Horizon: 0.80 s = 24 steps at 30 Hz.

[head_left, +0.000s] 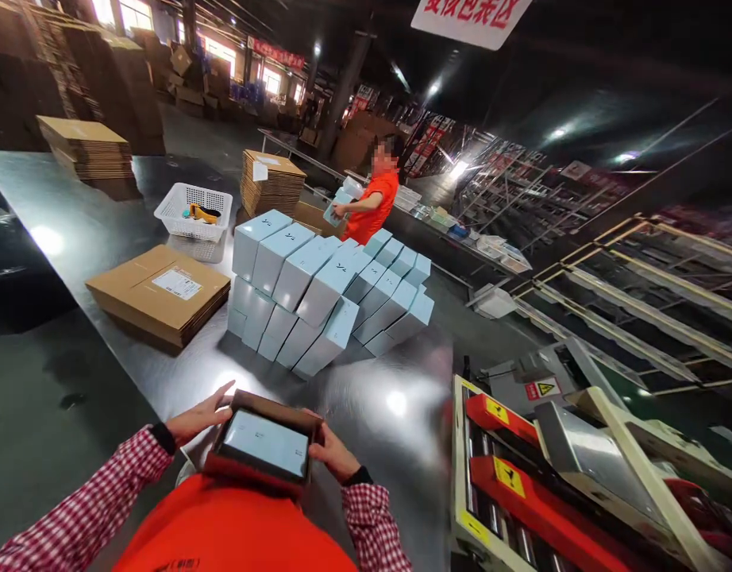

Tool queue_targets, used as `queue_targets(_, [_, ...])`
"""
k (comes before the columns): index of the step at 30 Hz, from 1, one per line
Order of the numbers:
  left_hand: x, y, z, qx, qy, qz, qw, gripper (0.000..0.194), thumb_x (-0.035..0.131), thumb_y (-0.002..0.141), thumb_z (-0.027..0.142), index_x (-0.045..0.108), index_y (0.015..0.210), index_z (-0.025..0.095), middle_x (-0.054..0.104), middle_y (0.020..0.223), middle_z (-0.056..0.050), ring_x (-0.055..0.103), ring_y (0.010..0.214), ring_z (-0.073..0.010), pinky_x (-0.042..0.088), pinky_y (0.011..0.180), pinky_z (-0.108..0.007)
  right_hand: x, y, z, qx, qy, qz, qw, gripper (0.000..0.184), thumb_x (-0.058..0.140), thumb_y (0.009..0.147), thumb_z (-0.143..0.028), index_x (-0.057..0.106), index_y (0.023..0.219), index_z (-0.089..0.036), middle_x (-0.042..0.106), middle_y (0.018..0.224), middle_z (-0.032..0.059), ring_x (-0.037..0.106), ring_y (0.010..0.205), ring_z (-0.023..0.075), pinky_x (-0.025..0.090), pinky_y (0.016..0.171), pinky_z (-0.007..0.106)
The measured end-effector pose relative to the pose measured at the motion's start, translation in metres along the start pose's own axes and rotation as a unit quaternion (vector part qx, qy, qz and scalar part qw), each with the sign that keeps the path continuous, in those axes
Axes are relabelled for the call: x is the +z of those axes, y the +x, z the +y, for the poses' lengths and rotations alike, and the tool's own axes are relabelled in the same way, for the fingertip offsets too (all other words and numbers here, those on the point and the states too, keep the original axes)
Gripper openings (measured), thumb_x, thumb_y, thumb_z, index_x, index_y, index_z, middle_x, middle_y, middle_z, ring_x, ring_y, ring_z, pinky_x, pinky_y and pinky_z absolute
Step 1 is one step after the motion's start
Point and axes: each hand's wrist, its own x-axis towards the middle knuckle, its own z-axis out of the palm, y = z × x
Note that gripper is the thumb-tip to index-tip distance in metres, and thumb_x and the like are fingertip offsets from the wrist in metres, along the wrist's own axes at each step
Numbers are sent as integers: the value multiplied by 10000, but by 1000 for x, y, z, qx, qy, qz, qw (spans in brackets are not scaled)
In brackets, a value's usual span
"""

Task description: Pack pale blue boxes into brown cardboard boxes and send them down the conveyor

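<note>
pale blue box (267,442), brown carton (273,406), red-and-white checked sleeves (98,494), orange shirt (235,532), white basket (206,231)

The right hand (336,454) is partly hidden behind the open carton (271,405). The print (260,434) on the pale box (267,451) inside is too small to be read. The hanging sign (470,20) is cut off by the top edge.

1. left, a white basket (193,229) holding a yellow tool (204,214);
2. far middle, a person (375,210) in an orange-red shirt;
3. near right, a roller machine (592,453) with red bars (521,494);
4. far right, metal racks (640,320).
</note>
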Motion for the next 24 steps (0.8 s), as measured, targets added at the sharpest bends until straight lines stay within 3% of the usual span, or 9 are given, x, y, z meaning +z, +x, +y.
queue_targets(2, [13,7,-3,-13,-19,8,1000,1183,577,723,700,-37,1516,72,502,1368,-221,504,1257,-317,403,1070,-476,22,4,12,-9,-25,92,995,862,812,551,-539,506,1268,-171,649,1167,146,633,1059,322,503,925,487])
queue_targets(4, [28,12,-7,19,22,60,998,1255,692,667,593,-83,1502,69,476,1373,-216,510,1229,-336,385,1082,-486,40,6,20,-25,-45,160,986,802,788,605,-467,462,1278,-177,630,1172,131,623,1055,304,492,945,478])
queue_targets(6, [38,12,-15,81,110,133,982,1155,726,674,503,38,1502,84,397,1439,-208,415,1308,-358,307,1136,-497,47,4,26,-48,-58,204,976,659,704,707,-445,466,1265,-187,609,1209,128,590,1118,298,454,1000,484])
queue_targets(8, [36,5,-25,123,184,173,960,812,643,787,458,286,1435,123,412,1439,-179,379,1340,-341,284,1151,-504,42,-1,28,-79,-92,229,966,460,596,800,-438,542,1185,-193,608,1224,135,563,1172,300,424,1038,496])
queue_targets(11, [12,-17,-37,164,254,107,947,366,421,934,331,522,1256,189,555,1315,-132,513,1240,-272,396,1088,-463,21,-19,14,-127,-211,158,956,336,427,901,-388,647,1085,-212,630,1229,130,544,1222,286,410,1061,506])
queue_targets(14, [-16,-40,-30,210,328,-32,921,395,390,920,210,547,1276,277,487,1422,-68,453,1314,-255,412,1085,-401,2,-43,-20,-126,-374,-11,919,412,470,906,-419,613,1256,-255,581,1353,99,377,1379,318,254,1137,601])
queue_targets(17, [-22,-42,-10,184,410,-93,888,436,522,811,132,594,1213,286,512,1380,-64,490,1257,-283,451,1036,-390,10,-60,-47,-118,-457,-95,877,650,575,855,-527,442,1428,-249,478,1458,105,258,1432,359,160,1151,641])
queue_targets(20, [6,-19,3,160,460,-81,870,380,630,703,107,638,1066,220,577,1195,-97,572,1058,-288,514,911,-392,39,-55,-49,-143,-481,-77,861,685,560,880,-506,389,1459,-183,434,1480,150,312,1412,344,223,1162,578])
queue_targets(24, [69,22,-6,190,424,-37,885,316,656,740,166,617,1053,180,542,1165,-127,542,1058,-298,525,871,-410,58,-21,-33,-90,-505,19,858,763,541,873,-544,363,1463,-94,336,1521,206,252,1433,368,169,1173,594])
